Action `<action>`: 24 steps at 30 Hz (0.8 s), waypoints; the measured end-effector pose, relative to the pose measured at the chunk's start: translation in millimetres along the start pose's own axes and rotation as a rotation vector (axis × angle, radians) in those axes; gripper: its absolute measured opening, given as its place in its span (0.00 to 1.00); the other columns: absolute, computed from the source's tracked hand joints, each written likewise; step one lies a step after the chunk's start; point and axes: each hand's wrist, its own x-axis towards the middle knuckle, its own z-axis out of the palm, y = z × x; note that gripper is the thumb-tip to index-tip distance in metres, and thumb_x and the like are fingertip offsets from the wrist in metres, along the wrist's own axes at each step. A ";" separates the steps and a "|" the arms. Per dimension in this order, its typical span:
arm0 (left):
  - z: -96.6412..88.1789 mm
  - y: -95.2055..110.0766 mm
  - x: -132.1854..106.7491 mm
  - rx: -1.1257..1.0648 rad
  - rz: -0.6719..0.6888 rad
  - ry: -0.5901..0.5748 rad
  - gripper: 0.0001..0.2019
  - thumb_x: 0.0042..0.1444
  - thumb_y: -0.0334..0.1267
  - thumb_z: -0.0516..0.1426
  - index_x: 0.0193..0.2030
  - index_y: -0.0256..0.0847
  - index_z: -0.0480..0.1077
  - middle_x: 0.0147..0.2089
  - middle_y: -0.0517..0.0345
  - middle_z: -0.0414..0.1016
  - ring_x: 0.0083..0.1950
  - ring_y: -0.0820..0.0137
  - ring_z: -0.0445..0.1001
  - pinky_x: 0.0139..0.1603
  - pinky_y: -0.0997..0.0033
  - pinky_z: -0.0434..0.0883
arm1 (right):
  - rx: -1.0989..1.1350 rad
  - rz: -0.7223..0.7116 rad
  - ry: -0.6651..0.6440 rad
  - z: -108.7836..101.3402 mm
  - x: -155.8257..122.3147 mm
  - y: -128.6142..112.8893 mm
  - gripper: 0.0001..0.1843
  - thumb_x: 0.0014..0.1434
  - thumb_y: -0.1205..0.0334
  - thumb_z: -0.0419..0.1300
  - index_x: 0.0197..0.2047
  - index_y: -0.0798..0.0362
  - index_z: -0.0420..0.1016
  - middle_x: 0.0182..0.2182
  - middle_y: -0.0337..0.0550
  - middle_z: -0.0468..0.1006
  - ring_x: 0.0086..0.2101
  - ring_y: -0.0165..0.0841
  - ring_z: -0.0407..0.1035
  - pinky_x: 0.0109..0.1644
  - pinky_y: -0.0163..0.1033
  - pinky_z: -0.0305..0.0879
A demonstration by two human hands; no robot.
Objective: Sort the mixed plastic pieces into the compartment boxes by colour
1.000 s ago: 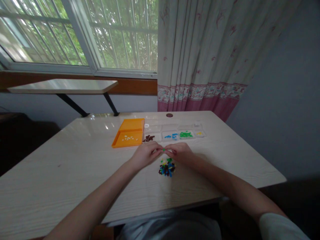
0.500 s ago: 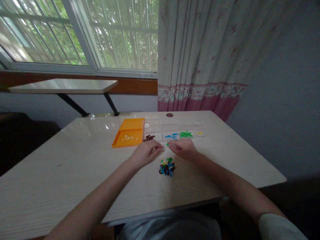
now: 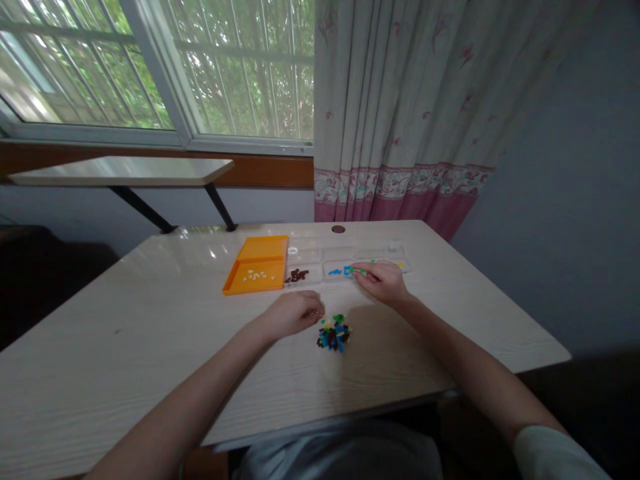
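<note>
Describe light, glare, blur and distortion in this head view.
Head view: soft daylight from the window; pale glare on the far edge of the table beside the orange tray; straight edges bow from the wide lens; right hand and pile of small coloured pieces look slightly soft; lower corners fall dark.

No legible text, label, brand, number or sign appears on any object or on the pale wooden surface (image 3: pixel 150 347).

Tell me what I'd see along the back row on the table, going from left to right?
Orange tray → brown pieces → blue pieces → green piece, pinched by the right hand.
</note>
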 end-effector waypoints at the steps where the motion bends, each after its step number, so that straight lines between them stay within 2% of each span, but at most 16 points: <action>1: -0.1 0.8 0.0 0.006 -0.003 0.008 0.09 0.55 0.35 0.50 0.35 0.38 0.72 0.34 0.55 0.71 0.34 0.74 0.70 0.35 0.79 0.64 | -0.003 0.017 -0.002 -0.1 -0.4 0.1 0.12 0.56 0.58 0.55 0.32 0.54 0.78 0.10 0.33 0.63 0.16 0.22 0.58 0.25 0.29 0.56; 6: 1.0 1.4 -0.5 0.023 -0.025 0.039 0.08 0.53 0.32 0.50 0.32 0.38 0.70 0.32 0.56 0.71 0.32 0.74 0.69 0.33 0.79 0.64 | -0.003 0.074 -0.028 -1.3 -1.1 0.0 0.14 0.56 0.55 0.54 0.33 0.53 0.78 0.11 0.34 0.63 0.16 0.23 0.58 0.25 0.29 0.56; 10: 2.5 -2.7 -0.5 -0.014 -0.046 0.056 0.07 0.51 0.31 0.51 0.32 0.38 0.70 0.28 0.59 0.69 0.28 0.75 0.66 0.29 0.80 0.62 | 0.010 0.074 -0.041 -1.8 -0.2 0.0 0.15 0.56 0.55 0.53 0.33 0.53 0.78 0.11 0.34 0.64 0.16 0.23 0.58 0.25 0.30 0.56; 13: 4.0 -6.7 0.3 -0.066 -0.078 0.060 0.06 0.49 0.30 0.52 0.31 0.38 0.70 0.27 0.59 0.69 0.27 0.76 0.65 0.28 0.80 0.61 | 0.007 0.058 -0.100 -4.6 0.8 4.5 0.15 0.57 0.55 0.52 0.34 0.53 0.78 0.13 0.36 0.68 0.17 0.23 0.60 0.27 0.30 0.57; 16: 5.5 -11.3 0.9 -0.096 -0.118 0.078 0.04 0.48 0.31 0.54 0.29 0.37 0.70 0.25 0.60 0.68 0.27 0.76 0.65 0.28 0.80 0.61 | -0.013 0.020 -0.196 -9.9 1.4 16.4 0.15 0.58 0.56 0.52 0.37 0.53 0.77 0.19 0.39 0.75 0.20 0.24 0.64 0.30 0.30 0.58; 19: 6.9 -15.9 0.8 -0.114 -0.139 0.094 0.04 0.48 0.33 0.55 0.28 0.36 0.71 0.25 0.60 0.68 0.27 0.76 0.65 0.28 0.80 0.61 | -0.066 0.008 -0.281 -15.4 0.7 34.4 0.14 0.58 0.56 0.51 0.38 0.52 0.76 0.24 0.40 0.77 0.22 0.25 0.66 0.32 0.31 0.58; 24: 7.6 -16.2 0.3 -0.150 -0.161 0.138 0.05 0.49 0.35 0.55 0.29 0.36 0.71 0.26 0.59 0.69 0.28 0.76 0.66 0.28 0.80 0.61 | -0.149 0.157 -0.392 -19.4 -4.3 65.7 0.14 0.57 0.57 0.52 0.40 0.51 0.75 0.26 0.41 0.77 0.23 0.27 0.66 0.31 0.31 0.57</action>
